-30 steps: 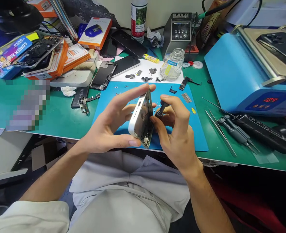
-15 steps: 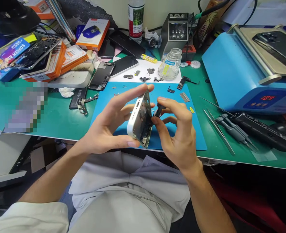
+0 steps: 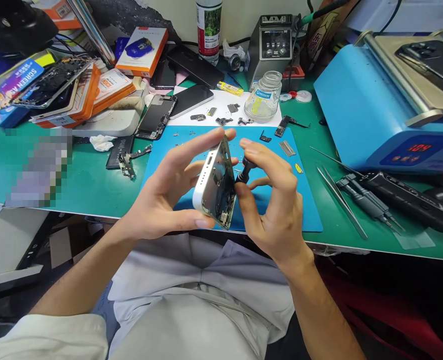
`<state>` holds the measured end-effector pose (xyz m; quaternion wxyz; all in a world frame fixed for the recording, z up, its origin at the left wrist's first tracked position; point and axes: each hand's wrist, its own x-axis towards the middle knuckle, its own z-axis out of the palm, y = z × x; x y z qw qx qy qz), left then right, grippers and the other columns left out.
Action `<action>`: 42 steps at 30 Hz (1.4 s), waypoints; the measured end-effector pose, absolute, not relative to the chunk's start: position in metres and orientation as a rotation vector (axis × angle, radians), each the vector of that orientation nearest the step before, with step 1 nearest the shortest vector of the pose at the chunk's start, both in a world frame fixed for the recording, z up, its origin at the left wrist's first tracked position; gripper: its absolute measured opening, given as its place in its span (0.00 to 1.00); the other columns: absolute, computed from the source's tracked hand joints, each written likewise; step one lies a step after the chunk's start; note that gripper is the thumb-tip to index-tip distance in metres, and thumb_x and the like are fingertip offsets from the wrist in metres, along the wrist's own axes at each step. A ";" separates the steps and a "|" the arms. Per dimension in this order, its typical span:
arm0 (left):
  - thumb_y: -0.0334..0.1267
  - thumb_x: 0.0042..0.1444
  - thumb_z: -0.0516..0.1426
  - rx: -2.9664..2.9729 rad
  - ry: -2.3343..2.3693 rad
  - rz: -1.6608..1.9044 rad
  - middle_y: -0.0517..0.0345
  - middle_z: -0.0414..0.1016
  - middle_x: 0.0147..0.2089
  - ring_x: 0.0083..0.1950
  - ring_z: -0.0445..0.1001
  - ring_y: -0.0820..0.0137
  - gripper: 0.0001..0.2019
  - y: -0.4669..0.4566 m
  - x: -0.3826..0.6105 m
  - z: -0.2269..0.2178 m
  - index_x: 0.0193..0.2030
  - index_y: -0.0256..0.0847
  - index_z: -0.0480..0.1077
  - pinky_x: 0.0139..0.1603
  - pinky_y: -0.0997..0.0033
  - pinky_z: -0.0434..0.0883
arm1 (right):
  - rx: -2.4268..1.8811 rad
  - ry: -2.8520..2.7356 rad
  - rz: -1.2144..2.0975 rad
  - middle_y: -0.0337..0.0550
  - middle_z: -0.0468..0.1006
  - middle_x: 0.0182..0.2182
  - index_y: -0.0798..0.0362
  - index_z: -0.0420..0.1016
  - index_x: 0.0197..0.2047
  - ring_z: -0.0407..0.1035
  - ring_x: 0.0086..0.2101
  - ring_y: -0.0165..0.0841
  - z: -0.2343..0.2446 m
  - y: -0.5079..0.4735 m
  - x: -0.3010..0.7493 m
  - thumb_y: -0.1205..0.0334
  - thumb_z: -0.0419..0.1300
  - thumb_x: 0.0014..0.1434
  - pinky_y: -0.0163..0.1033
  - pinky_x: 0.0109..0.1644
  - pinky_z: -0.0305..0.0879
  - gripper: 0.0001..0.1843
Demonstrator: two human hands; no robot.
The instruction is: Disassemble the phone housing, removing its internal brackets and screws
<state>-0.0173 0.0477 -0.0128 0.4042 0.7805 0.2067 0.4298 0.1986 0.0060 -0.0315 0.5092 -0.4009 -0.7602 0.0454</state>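
Note:
An opened smartphone body (image 3: pixel 216 190) with a pale frame is held on edge above the blue mat (image 3: pixel 289 210). Its charging port faces me and its bare inside is turned to the right. My left hand (image 3: pixel 168 195) grips it, thumb at the near bottom edge and fingers along the top and far side. In my right hand (image 3: pixel 276 200), thumb and index finger pinch a short black screwdriver (image 3: pixel 246 170), with its lower end against the phone's open inside. The driver's tip is hidden. Small loose parts, including a black bracket (image 3: pixel 265 136), lie on the mat behind.
To the right lie tweezers (image 3: pixel 341 202), a grey driver-like tool (image 3: pixel 367 200) and a blue heating machine (image 3: pixel 375 115). A glass jar (image 3: pixel 263 100) and a soldering station (image 3: pixel 276 50) stand behind. Boxes (image 3: pixel 142 52) and phone parts (image 3: pixel 156 117) crowd the left.
The screwdriver leans further over to the right at its top, and my right index finger has lifted a little. The phone stays in my left hand, nearly unmoved.

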 end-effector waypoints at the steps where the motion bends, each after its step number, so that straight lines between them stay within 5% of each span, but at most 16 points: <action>1: 0.64 0.73 0.58 1.968 0.535 1.071 0.62 0.58 0.85 0.86 0.55 0.49 0.35 0.047 -0.018 -0.011 0.82 0.69 0.52 0.73 0.44 0.77 | -0.962 -1.827 0.105 0.51 0.73 0.72 0.45 0.59 0.76 0.69 0.70 0.44 -0.032 0.006 0.199 0.74 0.54 0.72 0.57 0.65 0.81 0.33; 6: 0.58 0.73 0.62 1.968 0.520 1.073 0.58 0.59 0.85 0.83 0.62 0.47 0.35 0.045 -0.028 -0.007 0.81 0.65 0.56 0.74 0.42 0.77 | -0.936 -1.840 0.066 0.58 0.74 0.70 0.52 0.61 0.75 0.69 0.71 0.43 -0.031 0.006 0.198 0.77 0.56 0.70 0.55 0.66 0.80 0.33; 13: 0.59 0.70 0.64 1.975 0.504 1.119 0.59 0.62 0.83 0.83 0.63 0.47 0.36 0.052 -0.036 -0.013 0.80 0.66 0.58 0.74 0.43 0.77 | -0.952 -1.879 0.041 0.54 0.75 0.69 0.47 0.59 0.75 0.70 0.70 0.44 -0.031 0.006 0.196 0.73 0.59 0.72 0.52 0.60 0.84 0.33; 16: 0.60 0.69 0.65 1.964 0.464 1.127 0.60 0.62 0.83 0.82 0.65 0.47 0.37 0.055 -0.036 -0.015 0.80 0.66 0.58 0.73 0.44 0.79 | -1.013 -1.830 0.035 0.50 0.78 0.66 0.43 0.59 0.76 0.78 0.60 0.42 -0.034 0.004 0.196 0.68 0.68 0.70 0.46 0.49 0.87 0.38; 20: 0.56 0.68 0.68 1.936 0.418 1.122 0.62 0.62 0.83 0.81 0.66 0.48 0.39 0.057 -0.035 -0.015 0.80 0.65 0.59 0.74 0.44 0.78 | -1.099 -1.678 0.204 0.47 0.78 0.66 0.39 0.60 0.76 0.83 0.45 0.36 -0.037 0.002 0.195 0.70 0.65 0.72 0.42 0.40 0.86 0.36; 27: 0.56 0.65 0.70 1.894 0.343 1.121 0.58 0.61 0.84 0.82 0.63 0.47 0.41 0.058 -0.029 -0.016 0.81 0.63 0.59 0.75 0.46 0.77 | -1.094 -1.604 0.375 0.47 0.71 0.70 0.33 0.59 0.76 0.80 0.55 0.40 -0.040 0.001 0.196 0.68 0.62 0.73 0.42 0.42 0.87 0.35; 32: 0.60 0.68 0.66 1.909 0.635 1.065 0.52 0.62 0.82 0.81 0.65 0.48 0.35 0.045 -0.038 -0.005 0.77 0.63 0.61 0.74 0.45 0.77 | -1.067 -1.440 0.424 0.44 0.78 0.54 0.36 0.65 0.72 0.79 0.44 0.37 -0.035 0.002 0.195 0.67 0.64 0.71 0.39 0.33 0.82 0.31; 35: 0.55 0.62 0.72 2.019 0.791 1.095 0.51 0.70 0.73 0.75 0.71 0.47 0.35 0.030 -0.060 0.001 0.72 0.60 0.64 0.75 0.41 0.74 | -1.067 -1.227 0.493 0.40 0.78 0.45 0.37 0.68 0.69 0.76 0.35 0.35 -0.028 0.002 0.199 0.64 0.65 0.71 0.37 0.25 0.77 0.27; 40: 0.46 0.69 0.66 2.322 1.230 0.622 0.47 0.67 0.74 0.75 0.69 0.47 0.41 0.004 -0.084 -0.005 0.82 0.59 0.51 0.73 0.40 0.74 | -1.090 -1.126 0.530 0.41 0.79 0.44 0.39 0.68 0.72 0.73 0.30 0.33 -0.021 -0.007 0.213 0.63 0.66 0.70 0.38 0.23 0.77 0.31; 42: 0.49 0.71 0.65 2.412 1.257 0.549 0.48 0.68 0.74 0.75 0.67 0.46 0.37 -0.001 -0.070 -0.006 0.82 0.58 0.55 0.71 0.42 0.74 | -1.117 -1.098 0.531 0.43 0.78 0.45 0.38 0.67 0.74 0.75 0.32 0.34 -0.021 -0.015 0.217 0.63 0.66 0.70 0.38 0.24 0.78 0.33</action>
